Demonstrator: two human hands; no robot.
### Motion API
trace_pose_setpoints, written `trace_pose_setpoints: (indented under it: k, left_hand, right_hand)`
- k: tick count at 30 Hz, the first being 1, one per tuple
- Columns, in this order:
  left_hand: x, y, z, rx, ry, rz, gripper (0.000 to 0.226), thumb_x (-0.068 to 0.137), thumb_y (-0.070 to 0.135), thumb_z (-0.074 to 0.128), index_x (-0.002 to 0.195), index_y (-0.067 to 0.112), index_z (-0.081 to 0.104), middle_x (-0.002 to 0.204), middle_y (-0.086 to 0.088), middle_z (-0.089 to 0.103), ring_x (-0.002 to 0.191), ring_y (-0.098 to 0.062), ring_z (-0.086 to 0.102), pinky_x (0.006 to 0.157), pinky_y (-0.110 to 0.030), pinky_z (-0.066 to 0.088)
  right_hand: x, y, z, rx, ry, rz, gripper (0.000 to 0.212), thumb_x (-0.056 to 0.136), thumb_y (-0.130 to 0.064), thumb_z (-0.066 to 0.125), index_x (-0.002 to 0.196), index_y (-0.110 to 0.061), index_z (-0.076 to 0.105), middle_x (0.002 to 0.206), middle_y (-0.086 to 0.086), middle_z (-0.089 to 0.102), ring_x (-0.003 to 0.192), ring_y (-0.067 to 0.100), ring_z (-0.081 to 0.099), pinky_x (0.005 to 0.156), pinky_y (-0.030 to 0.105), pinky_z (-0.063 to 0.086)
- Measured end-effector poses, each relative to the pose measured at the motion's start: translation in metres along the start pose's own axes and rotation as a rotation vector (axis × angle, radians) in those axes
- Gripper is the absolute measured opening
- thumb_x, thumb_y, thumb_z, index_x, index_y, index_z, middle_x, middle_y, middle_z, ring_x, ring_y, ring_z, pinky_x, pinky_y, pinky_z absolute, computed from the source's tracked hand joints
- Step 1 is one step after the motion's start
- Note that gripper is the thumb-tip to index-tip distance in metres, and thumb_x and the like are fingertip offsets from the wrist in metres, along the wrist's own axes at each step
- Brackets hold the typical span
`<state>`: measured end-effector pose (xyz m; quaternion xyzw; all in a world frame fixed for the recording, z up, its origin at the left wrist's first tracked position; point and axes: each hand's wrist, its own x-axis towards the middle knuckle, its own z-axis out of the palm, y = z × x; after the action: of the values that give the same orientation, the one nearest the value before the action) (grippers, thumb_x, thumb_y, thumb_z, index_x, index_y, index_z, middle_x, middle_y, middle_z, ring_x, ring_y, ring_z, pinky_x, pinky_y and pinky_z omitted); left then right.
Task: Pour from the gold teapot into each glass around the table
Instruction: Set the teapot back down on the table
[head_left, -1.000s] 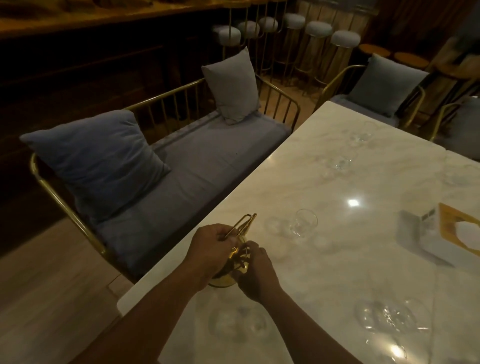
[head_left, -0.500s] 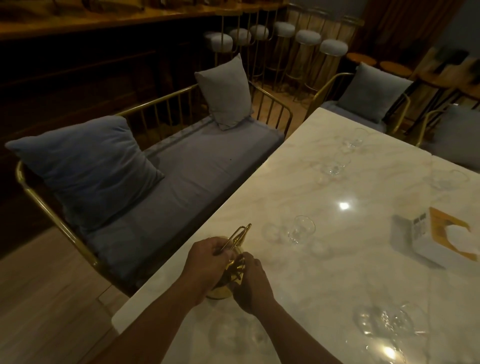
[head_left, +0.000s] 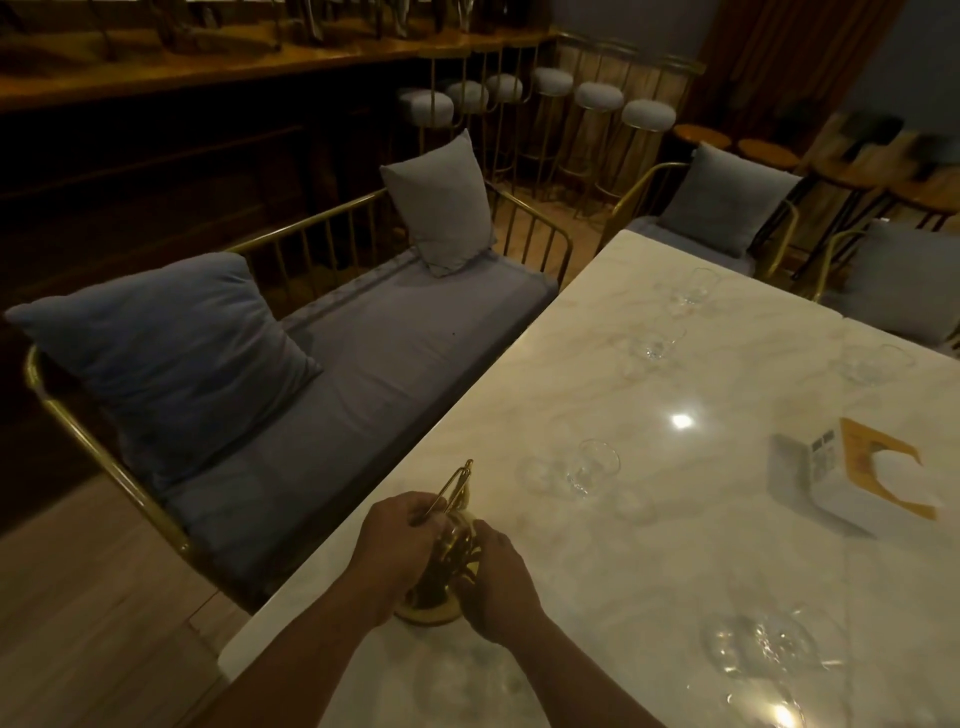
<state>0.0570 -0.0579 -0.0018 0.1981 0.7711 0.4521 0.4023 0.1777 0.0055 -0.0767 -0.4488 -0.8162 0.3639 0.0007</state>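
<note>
The marble surface (head_left: 701, 545) runs off frame at the right, its glasses faint in dim light. Near its left edge stands the teapot (head_left: 449, 564), mostly hidden by my left hand (head_left: 397, 545) and right hand (head_left: 498, 584), fingers clenched around it. The nearest glass (head_left: 592, 467) stands just beyond.

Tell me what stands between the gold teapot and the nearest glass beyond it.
Nothing visible does. The gold teapot sits on the marble table near its left edge, held by the left hand and right hand. Only bare tabletop lies between it and the nearest glass.
</note>
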Motion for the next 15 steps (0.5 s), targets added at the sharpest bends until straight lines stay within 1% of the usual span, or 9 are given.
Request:
trace_pose_setpoints:
  k: [3,6,9,12,15]
  left_hand:
    - [0.000,-0.002,0.001,-0.004,0.003,-0.017,0.018,0.090,0.018,0.062,0.105,0.025,0.069,0.102,0.004,0.070,0.099,-0.019,0.064,0.088,-0.043,0.055]
    - [0.002,-0.002,0.001,-0.007,0.007,-0.019,0.019,0.090,0.017,0.062,0.106,0.024,0.068,0.103,0.003,0.070,0.101,-0.020,0.063,0.091,-0.047,0.054]
    - [0.002,-0.001,0.002,-0.002,0.007,-0.025,0.018,0.090,0.016,0.062,0.105,0.024,0.069,0.103,0.003,0.069,0.103,-0.020,0.062,0.093,-0.049,0.053]
    - [0.003,0.000,0.003,0.000,0.011,-0.019,0.017,0.091,0.016,0.061,0.103,0.026,0.067,0.104,0.002,0.069,0.104,-0.021,0.062,0.094,-0.050,0.052]
    - [0.004,0.001,0.003,0.023,0.012,-0.008,0.017,0.091,0.015,0.060,0.103,0.026,0.067,0.104,0.002,0.068,0.105,-0.021,0.061,0.095,-0.051,0.051]
  right_hand:
    - [-0.004,0.002,-0.005,-0.010,-0.028,0.007,0.064,0.086,-0.027,0.070,0.145,-0.023,0.043,0.140,0.000,0.052,0.123,0.018,0.053,0.099,0.024,0.045]
    - [-0.006,0.009,-0.003,-0.011,-0.022,0.005,0.066,0.087,-0.029,0.070,0.146,-0.023,0.041,0.142,0.002,0.051,0.126,0.019,0.053,0.104,0.030,0.046]
    - [-0.007,0.012,0.000,0.003,-0.027,0.009,0.067,0.087,-0.030,0.071,0.146,-0.025,0.042,0.142,0.001,0.052,0.126,0.019,0.053,0.105,0.030,0.045]
    - [-0.005,0.016,0.003,0.018,-0.017,-0.003,0.067,0.086,-0.032,0.072,0.146,-0.025,0.042,0.142,0.001,0.052,0.126,0.019,0.054,0.106,0.032,0.047]
    - [-0.010,0.014,-0.002,0.007,-0.018,-0.020,0.065,0.086,-0.032,0.073,0.144,-0.023,0.045,0.140,0.001,0.053,0.124,0.020,0.055,0.103,0.030,0.047]
